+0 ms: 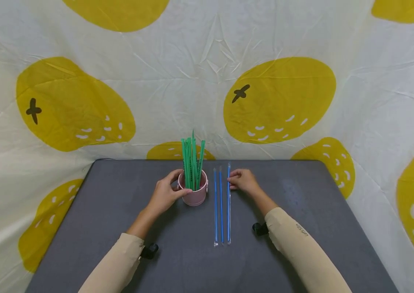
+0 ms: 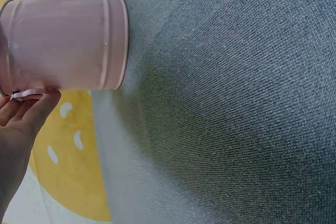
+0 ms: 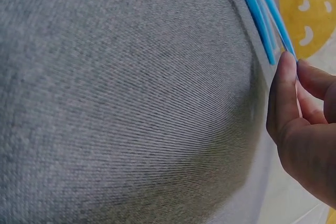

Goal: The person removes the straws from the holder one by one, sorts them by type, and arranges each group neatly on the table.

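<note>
A small pink bucket (image 1: pixel 194 198) stands upright on the table, filled with a bunch of thin green sticks (image 1: pixel 192 162) that carry dark print. My left hand (image 1: pixel 163 193) holds it at its left side, thumb by the front rim; the left wrist view shows those fingers at a side handle (image 2: pixel 30 94). Right of the bucket lie three long blue straws in clear wrappers, roughly parallel: a left one (image 1: pixel 215 215), a middle one (image 1: pixel 221 215) and a right one (image 1: pixel 228 215). My right hand (image 1: pixel 245 182) pinches the right straw near its far end.
The dark grey tabletop (image 1: pixel 302 228) reaches back to a white cloth (image 1: pixel 177 53) printed with large yellow fruit. Dark wrist cameras sit under both sleeves, the left one (image 1: pixel 150 251) and the right one (image 1: pixel 259 228), low over the table.
</note>
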`<state>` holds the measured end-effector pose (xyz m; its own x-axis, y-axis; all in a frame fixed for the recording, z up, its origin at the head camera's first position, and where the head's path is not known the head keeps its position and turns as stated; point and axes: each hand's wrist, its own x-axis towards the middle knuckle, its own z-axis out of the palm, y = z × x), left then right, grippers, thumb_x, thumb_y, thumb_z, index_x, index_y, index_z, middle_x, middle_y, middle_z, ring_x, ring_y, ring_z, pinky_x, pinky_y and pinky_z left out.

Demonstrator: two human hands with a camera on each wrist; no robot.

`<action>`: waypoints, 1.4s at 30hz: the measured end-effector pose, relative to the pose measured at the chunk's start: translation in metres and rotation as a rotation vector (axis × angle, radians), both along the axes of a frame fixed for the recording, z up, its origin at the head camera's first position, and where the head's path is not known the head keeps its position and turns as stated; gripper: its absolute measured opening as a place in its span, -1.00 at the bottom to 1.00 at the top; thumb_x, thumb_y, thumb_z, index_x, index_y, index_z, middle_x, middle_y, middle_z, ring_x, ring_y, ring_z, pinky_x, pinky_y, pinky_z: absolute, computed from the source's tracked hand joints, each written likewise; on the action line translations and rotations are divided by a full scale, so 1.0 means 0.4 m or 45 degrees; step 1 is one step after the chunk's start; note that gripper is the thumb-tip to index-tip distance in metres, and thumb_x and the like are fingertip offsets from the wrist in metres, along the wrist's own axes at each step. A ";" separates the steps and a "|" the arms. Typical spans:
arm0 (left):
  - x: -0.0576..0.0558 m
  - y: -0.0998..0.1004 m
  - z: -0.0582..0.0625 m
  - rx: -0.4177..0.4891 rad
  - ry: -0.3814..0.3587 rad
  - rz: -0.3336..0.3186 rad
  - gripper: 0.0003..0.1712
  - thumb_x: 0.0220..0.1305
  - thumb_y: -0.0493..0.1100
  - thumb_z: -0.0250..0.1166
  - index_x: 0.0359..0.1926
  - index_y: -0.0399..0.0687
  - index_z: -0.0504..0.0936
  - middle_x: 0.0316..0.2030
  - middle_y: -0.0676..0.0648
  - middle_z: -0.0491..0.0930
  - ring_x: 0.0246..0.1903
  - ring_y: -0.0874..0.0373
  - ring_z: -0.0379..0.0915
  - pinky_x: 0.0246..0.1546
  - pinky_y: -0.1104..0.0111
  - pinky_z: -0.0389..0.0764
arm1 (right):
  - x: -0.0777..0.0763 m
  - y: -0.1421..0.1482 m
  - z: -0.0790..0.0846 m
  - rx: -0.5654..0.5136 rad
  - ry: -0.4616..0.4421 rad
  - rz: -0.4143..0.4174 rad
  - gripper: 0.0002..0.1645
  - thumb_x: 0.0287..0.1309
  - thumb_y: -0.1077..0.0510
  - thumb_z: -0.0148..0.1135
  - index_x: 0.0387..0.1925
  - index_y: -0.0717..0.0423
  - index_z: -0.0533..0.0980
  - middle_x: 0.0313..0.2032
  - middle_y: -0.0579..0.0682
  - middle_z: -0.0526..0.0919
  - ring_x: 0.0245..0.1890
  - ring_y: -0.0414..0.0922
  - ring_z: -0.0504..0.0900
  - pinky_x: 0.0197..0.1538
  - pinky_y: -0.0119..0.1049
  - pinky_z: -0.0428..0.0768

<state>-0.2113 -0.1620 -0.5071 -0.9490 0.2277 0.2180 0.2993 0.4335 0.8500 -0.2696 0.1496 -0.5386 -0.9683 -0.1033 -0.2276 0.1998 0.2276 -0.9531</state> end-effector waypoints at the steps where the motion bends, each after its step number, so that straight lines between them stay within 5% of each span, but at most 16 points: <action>1: 0.000 0.000 -0.001 0.004 0.001 0.000 -0.09 0.06 -0.02 0.64 0.40 -0.13 0.47 0.28 -0.19 0.59 0.30 -0.06 0.53 0.07 0.16 0.74 | 0.001 -0.001 -0.003 0.008 -0.003 0.007 -0.66 0.30 0.47 0.25 0.05 0.63 0.48 -0.26 0.26 0.73 -0.44 -0.22 0.69 -0.24 -0.29 0.82; 9: 0.001 0.000 -0.004 -0.010 0.008 0.006 -0.05 0.05 0.02 0.64 0.41 -0.18 0.45 0.29 -0.22 0.58 0.30 -0.11 0.52 0.07 0.09 0.74 | 0.006 -0.009 -0.019 0.185 0.000 0.034 -0.73 0.26 0.42 0.33 -0.04 0.52 0.58 -0.20 0.33 0.77 -0.48 -0.21 0.73 -0.31 -0.33 0.80; 26: 0.005 -0.002 0.003 0.027 -0.050 -0.011 -0.05 0.07 -0.05 0.63 0.43 -0.17 0.42 0.33 -0.27 0.53 0.34 -0.14 0.48 0.07 0.07 0.75 | 0.010 -0.029 -0.011 0.446 0.086 -0.007 -0.83 0.13 0.33 0.49 -0.31 0.35 0.63 -0.50 0.05 0.76 -0.65 -0.28 0.66 -0.50 -0.39 0.73; 42: 0.004 0.000 -0.001 0.034 -0.043 -0.006 -0.06 0.07 -0.06 0.64 0.43 -0.17 0.43 0.31 -0.25 0.55 0.33 -0.12 0.49 0.05 0.11 0.76 | 0.011 -0.017 0.002 0.527 0.127 0.022 -0.79 0.18 0.27 0.48 -0.23 0.34 0.64 -0.43 0.13 0.78 -0.64 -0.22 0.69 -0.49 -0.34 0.74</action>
<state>-0.2098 -0.1619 -0.5075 -0.9548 0.2270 0.1919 0.2723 0.4093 0.8708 -0.2652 0.1428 -0.5378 -0.9866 -0.0391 -0.1582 0.1038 0.5978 -0.7949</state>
